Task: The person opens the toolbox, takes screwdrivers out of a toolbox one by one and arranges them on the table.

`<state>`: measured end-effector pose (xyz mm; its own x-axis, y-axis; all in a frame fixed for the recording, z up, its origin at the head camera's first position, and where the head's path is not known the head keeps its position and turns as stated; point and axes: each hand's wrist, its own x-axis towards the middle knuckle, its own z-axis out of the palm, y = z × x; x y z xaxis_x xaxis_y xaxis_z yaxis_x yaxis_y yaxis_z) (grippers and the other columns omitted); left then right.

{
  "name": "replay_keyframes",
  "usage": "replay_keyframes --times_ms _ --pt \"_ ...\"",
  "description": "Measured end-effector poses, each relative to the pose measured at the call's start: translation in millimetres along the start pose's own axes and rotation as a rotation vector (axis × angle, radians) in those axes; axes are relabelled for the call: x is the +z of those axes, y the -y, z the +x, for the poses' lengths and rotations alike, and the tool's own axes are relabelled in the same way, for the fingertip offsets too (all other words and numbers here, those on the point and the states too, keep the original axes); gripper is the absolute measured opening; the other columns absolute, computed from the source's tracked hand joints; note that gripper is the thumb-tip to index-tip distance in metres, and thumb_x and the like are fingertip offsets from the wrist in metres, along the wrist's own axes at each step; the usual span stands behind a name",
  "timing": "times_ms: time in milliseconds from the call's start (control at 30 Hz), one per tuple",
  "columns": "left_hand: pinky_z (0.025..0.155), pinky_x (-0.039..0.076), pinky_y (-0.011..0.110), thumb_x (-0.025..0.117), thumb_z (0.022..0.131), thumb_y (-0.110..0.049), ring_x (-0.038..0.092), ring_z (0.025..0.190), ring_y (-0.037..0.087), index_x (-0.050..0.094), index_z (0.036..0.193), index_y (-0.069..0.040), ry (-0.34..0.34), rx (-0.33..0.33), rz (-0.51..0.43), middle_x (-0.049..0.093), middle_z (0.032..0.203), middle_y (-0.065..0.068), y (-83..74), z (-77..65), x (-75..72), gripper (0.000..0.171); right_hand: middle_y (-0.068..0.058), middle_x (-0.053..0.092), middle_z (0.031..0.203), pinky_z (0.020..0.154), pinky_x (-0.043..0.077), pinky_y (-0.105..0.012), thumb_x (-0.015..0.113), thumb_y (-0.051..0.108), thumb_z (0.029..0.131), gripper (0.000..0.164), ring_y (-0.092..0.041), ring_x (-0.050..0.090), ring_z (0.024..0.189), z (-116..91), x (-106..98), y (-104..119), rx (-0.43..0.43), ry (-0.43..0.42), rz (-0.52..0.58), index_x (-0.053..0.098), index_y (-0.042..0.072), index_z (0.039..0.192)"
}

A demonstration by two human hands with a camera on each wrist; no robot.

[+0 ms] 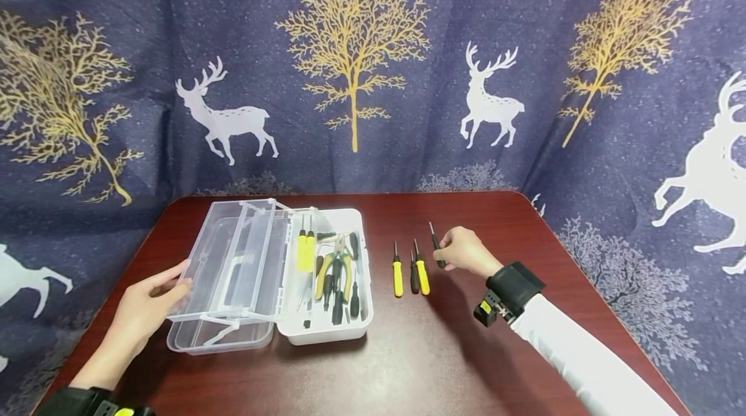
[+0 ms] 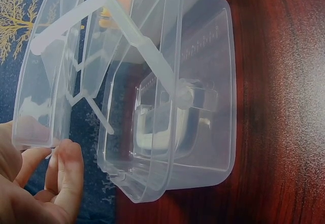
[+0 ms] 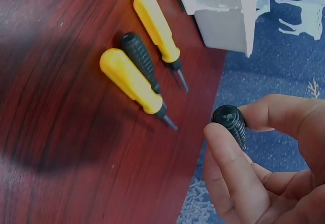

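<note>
My right hand [image 1: 468,253] pinches a black-handled screwdriver [image 1: 436,242] by its handle, its shaft pointing away from me. In the right wrist view the thumb and forefinger close on the ribbed black handle [image 3: 231,120]. To its left on the table lie a yellow screwdriver [image 1: 398,277], a second black screwdriver [image 1: 414,278] and another yellow screwdriver [image 1: 422,275], side by side. My left hand [image 1: 153,299] grips the outer edge of a clear plastic tray [image 1: 201,260], which is raised on folding arms over the toolbox's clear lid [image 2: 213,148].
The open white toolbox [image 1: 326,338] holds pliers [image 1: 348,268], several black-handled tools and, in its left part, two yellow screwdrivers [image 1: 305,253]. A dark red wooden table [image 1: 408,364] bears everything. Behind it hangs a blue cloth [image 1: 396,170] with deer and trees.
</note>
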<state>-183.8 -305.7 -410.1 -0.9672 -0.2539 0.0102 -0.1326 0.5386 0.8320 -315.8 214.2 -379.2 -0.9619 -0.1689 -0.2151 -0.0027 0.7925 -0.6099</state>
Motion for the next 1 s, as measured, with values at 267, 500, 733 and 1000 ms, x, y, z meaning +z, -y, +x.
replay_keyframes --times_ms 267,500,733,1000 --pt "0.060 0.051 0.012 0.063 0.092 -0.030 0.059 0.068 -0.013 0.045 0.140 -0.003 -0.009 0.011 0.012 0.053 0.074 -0.038 1.4 -0.1 -0.1 0.058 -0.021 0.067 0.102 0.065 0.059 -0.032 0.066 0.014 0.083 0.024 -0.026 0.073 0.073 -5 -8 -9 0.021 -0.019 -0.016 0.064 -0.004 0.098" --pt "0.060 0.052 0.012 0.064 0.092 -0.029 0.058 0.069 -0.013 0.045 0.140 -0.004 -0.010 0.013 0.003 0.054 0.073 -0.038 2.6 0.7 0.8 0.058 -0.019 0.068 0.094 0.068 0.059 -0.036 0.067 0.014 0.082 0.021 -0.023 0.072 0.068 -8 -13 -13 0.020 -0.040 -0.056 0.064 -0.003 0.093" --pt "0.061 0.052 0.012 0.063 0.092 -0.028 0.059 0.070 -0.014 0.044 0.141 -0.006 -0.005 0.013 -0.010 0.054 0.074 -0.039 1.9 0.1 0.2 0.057 -0.018 0.068 0.095 0.068 0.060 -0.036 0.067 0.015 0.082 0.020 -0.019 0.071 0.065 -7 -12 -15 0.018 -0.039 -0.066 0.064 -0.002 0.093" --pt "0.061 0.052 0.011 0.063 0.093 -0.027 0.059 0.070 -0.015 0.044 0.141 -0.004 -0.004 0.025 -0.019 0.055 0.074 -0.038 0.2 -0.3 1.0 0.057 -0.018 0.067 0.093 0.070 0.060 -0.038 0.068 0.015 0.084 0.023 -0.018 0.070 0.064 -3 -4 -21 0.035 -0.016 -0.037 0.062 -0.003 0.097"
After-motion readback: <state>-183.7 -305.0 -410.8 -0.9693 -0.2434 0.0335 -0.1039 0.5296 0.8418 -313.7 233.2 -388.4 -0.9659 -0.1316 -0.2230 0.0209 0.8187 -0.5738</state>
